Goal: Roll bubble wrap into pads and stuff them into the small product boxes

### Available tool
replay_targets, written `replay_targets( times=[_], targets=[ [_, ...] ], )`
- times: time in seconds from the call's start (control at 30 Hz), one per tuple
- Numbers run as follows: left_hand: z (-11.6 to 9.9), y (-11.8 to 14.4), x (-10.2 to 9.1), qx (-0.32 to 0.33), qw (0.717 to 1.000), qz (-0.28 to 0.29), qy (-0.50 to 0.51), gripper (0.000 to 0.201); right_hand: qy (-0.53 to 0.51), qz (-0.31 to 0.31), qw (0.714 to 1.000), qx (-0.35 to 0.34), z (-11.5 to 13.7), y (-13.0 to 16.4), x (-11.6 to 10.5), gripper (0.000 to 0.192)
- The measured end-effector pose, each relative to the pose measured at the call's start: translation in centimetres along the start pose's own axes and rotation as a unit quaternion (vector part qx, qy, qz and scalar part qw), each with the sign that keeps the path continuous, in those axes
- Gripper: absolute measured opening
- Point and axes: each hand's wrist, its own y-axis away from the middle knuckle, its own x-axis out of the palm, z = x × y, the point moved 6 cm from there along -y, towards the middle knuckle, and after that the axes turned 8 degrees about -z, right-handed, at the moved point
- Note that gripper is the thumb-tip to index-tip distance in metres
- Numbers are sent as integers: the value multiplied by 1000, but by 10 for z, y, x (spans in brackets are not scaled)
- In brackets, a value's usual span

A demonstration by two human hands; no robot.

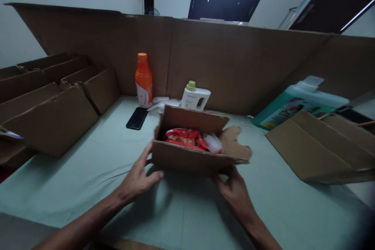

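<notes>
1. While the box [193, 152] sits on the table [88, 179], both hands rest against its near side, one at each lower corner, which looks like a way to steady it or turn it without lifting it.
2. Left hand [137, 179]: fingers spread and loosely open, tips touching the box's left near corner and the cloth beside it; it clasps nothing.
3. Right hand [234, 191]: fingers curled up under the right near corner, pressing the cardboard wall from below and in front. Whether the thumb pinches the wall I cannot tell; it looks like a light hold on the box, not a full grip.
4. Box position: mid-table, just in front of the person, well short of the cardboard wall [234, 62] at the back.
5. Orientation: its mouth faces up, with flaps standing open at the back and to the right. Its long axis runs left to right across the view, turned slightly so the right end sits a little nearer the person.
6. Inside: a red packet [184, 137] lies along the same axis, with a pale wrapped item [213, 142] at its right end; both lie low, below the rim.
7. Behind the box stand an orange bottle [143, 80] and a white jug [195, 97], upright near the wall, likely set aside there; a dark phone [136, 118] lies flat just in front of the bottle.
8. To the right, a teal jug [295, 103] lies on its side, partly hidden by flattened cardboard [322, 148]; more folded boxes [52, 105] are stacked at left.
</notes>
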Motion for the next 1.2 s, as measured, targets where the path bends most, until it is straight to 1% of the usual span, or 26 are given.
replay_targets(
  times=[0.1,0.17,0.2,0.23,0.3,0.37,0.4,0.47,0.5,0.53,0.57,0.6,0.67,0.7,0.73,0.77,0.83,0.9,0.93,0.97,1.0,1.03,1.07,1.13,1.17,1.2],
  targets=[
    [-12,13,-44,-12,997,-75,-28,88,-48,53,996,-51,32,4,41,27],
    [-19,18,-55,-2,993,-108,-44,89,-62,71,994,-63,44,-12,60,32],
    [-19,24,-53,-1,992,-119,-47,91,-67,82,992,-63,45,-22,66,32],
    [-15,33,-47,-5,991,-124,-49,94,-72,95,991,-62,43,-33,68,32],
    [1,61,-23,-11,992,-114,-55,98,-94,123,986,-60,33,-53,64,33],
    [17,95,7,7,996,-62,-68,95,-125,133,981,-63,22,-70,51,39],
    [21,110,23,31,997,-12,-71,88,-140,123,981,-61,15,-77,41,42],
    [18,131,46,103,987,104,-61,58,-159,71,984,-37,1,-85,20,50],
    [12,135,50,141,978,143,-57,44,-162,38,986,-15,-8,-85,8,53],
    [6,131,46,167,973,147,-59,34,-160,10,987,7,-15,-81,-2,55],
    [1,122,37,177,975,115,-69,28,-154,-7,988,27,-22,-74,-10,56],
    [-2,110,24,172,980,57,-84,28,-143,-8,989,39,-28,-63,-16,56],
    [3,89,4,121,984,-58,-113,41,-125,27,991,40,-35,-33,-18,52],
    [10,83,4,96,985,-76,-123,52,-121,56,990,37,-38,-15,-16,49],
    [20,83,12,83,987,-59,-128,63,-119,86,989,36,-40,4,-13,46],
    [31,86,27,78,988,-23,-130,73,-114,108,987,39,-43,21,-9,43],
    [54,103,64,82,987,63,-127,91,-95,117,987,56,-50,47,-6,41],
    [66,124,101,103,976,159,-104,103,-84,76,990,83,-61,57,-12,41],
    [66,133,115,119,966,214,-89,102,-87,42,991,96,-67,58,-20,42],
    [61,139,124,142,951,263,-74,96,-95,4,990,108,-73,58,-29,45],
    [52,139,126,164,940,293,-65,86,-103,-32,987,119,-79,58,-38,48],
    [41,132,120,181,938,289,-65,75,-108,-64,984,129,-84,59,-47,52],
    [28,117,108,193,945,256,-72,64,-107,-87,980,140,-88,61,-53,55],
    [7,69,71,169,975,96,-106,55,-95,-96,978,161,-89,71,-56,60],
    [-2,43,55,164,979,36,-117,55,-91,-85,978,169,-86,79,-53,62],
    [-10,17,45,161,980,4,-115,62,-90,-72,978,172,-80,87,-47,64]
  ],
)
